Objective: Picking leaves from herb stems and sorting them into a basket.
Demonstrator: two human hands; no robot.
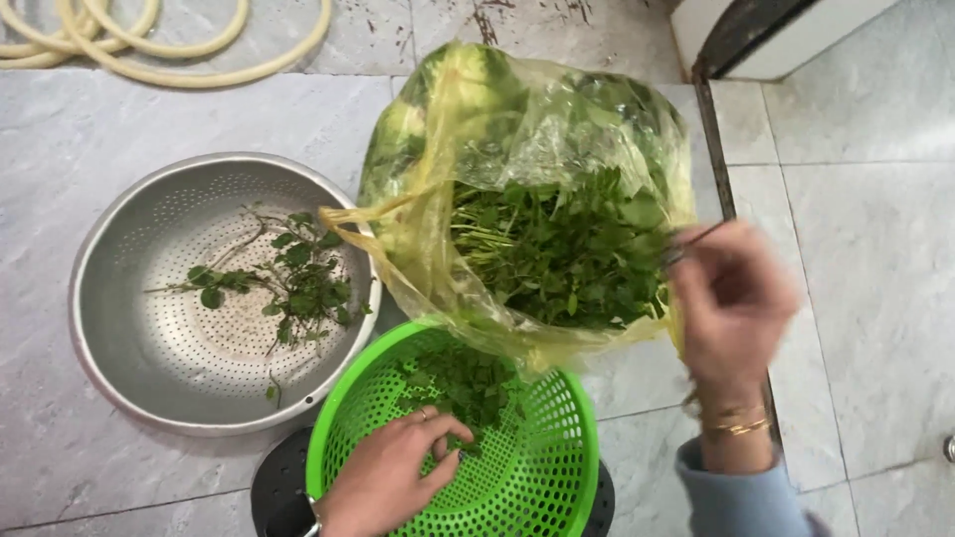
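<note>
My left hand (390,470) rests inside a green plastic colander (542,467), fingers pinched on leafy greens (468,386) lying in it. My right hand (731,303), blurred, is raised at the right edge of a yellow plastic bag (517,109) and pinches a thin herb stem (696,239). The bag lies open and is full of green herbs (557,254). A metal colander (129,298) to the left holds a few sprigs (298,278).
A coiled cream hose (199,45) lies at the top left on the grey tiled floor (865,249). A black round stand (274,487) sits under the green colander. A white object with a dark edge (756,35) stands at the top right.
</note>
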